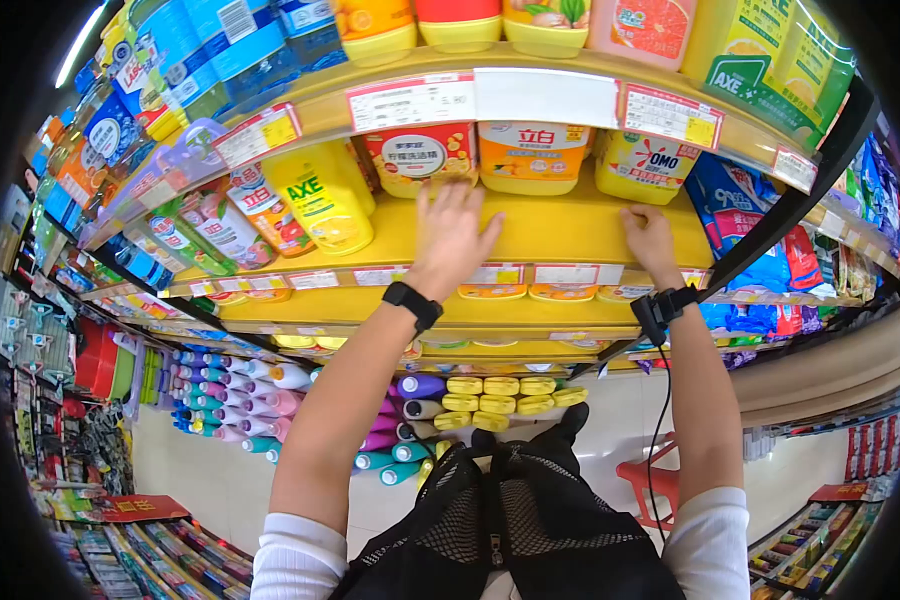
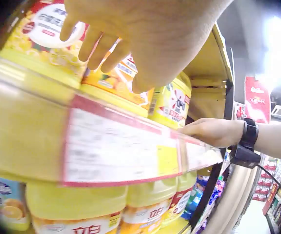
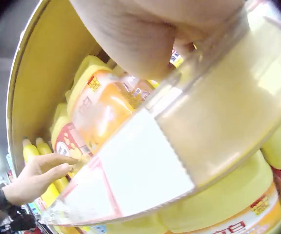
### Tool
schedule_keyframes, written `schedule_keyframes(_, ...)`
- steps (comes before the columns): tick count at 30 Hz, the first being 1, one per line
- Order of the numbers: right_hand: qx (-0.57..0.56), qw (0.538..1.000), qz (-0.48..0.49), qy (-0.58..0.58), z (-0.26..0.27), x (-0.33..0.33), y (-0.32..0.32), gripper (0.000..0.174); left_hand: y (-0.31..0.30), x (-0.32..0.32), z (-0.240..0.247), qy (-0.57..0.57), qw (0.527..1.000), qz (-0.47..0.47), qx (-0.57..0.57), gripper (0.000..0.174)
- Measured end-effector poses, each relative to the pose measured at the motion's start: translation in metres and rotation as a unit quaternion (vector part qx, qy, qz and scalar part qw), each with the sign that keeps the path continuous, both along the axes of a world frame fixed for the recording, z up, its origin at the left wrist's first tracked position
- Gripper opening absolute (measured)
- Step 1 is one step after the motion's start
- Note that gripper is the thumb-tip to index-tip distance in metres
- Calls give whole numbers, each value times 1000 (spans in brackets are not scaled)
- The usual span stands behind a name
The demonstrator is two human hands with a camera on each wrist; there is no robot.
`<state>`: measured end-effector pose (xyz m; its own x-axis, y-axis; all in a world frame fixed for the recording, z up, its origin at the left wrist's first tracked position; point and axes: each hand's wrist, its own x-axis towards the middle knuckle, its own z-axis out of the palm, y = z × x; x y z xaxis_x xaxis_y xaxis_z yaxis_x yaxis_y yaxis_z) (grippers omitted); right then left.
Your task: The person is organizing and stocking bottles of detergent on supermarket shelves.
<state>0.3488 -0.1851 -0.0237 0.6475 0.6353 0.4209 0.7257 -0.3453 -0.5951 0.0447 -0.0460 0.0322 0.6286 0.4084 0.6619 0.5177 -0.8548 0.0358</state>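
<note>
My left hand [image 1: 454, 232] reaches over the yellow shelf [image 1: 540, 235], its fingers spread and fairly straight. Its fingertips are right at the lower front of a yellow detergent jug with a red label [image 1: 420, 158]. To the right of that jug stands one with an orange label [image 1: 533, 157], and beyond it an OMO jug [image 1: 645, 165]. Close to the shelf's front edge is my right hand [image 1: 652, 240], just below the OMO jug, with fingers loosely bent and nothing seen in them. In the right wrist view its fingertips are mostly hidden behind the clear price strip [image 3: 218, 112].
Yellow AXE bottles [image 1: 322, 205] stand left of the left hand. Overhead runs the upper shelf's edge with price tags [image 1: 545, 97]. Blue detergent bags [image 1: 740, 220] lie past the black upright on the right. Many bottles [image 1: 250, 385] stand on the floor, near a red stool [image 1: 650, 485].
</note>
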Motion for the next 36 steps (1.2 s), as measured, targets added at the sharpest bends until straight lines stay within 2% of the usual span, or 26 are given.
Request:
schedule_keyframes(2, -10, 998, -12, -55, -2, -4, 2, 31, 12, -25, -9, -14, 1000, 26, 11, 42)
schedule_keyframes(5, -22, 989, -24, -147, 0, -9, 5, 21, 16, -50, -13, 15, 994, 85, -71, 42)
schedule_keyframes(8, -43, 979, -43, -194, 1, -18, 7, 19, 24, -60, -32, -29, 987, 91, -127, 38)
schedule_keyframes(11, -34, 977, -49, -206, 2, -22, 6, 19, 25, -59, -44, -45, 995, 76, -37, 34)
schedule_keyframes(14, -37, 977, -49, -204, 4, -24, 5, 19, 24, -56, -47, -69, 995, 73, -18, 32)
schedule_keyframes(36, -7, 978, -46, -203, 0, -21, 4, 19, 27, -57, -55, -55, 996, 74, 9, 33)
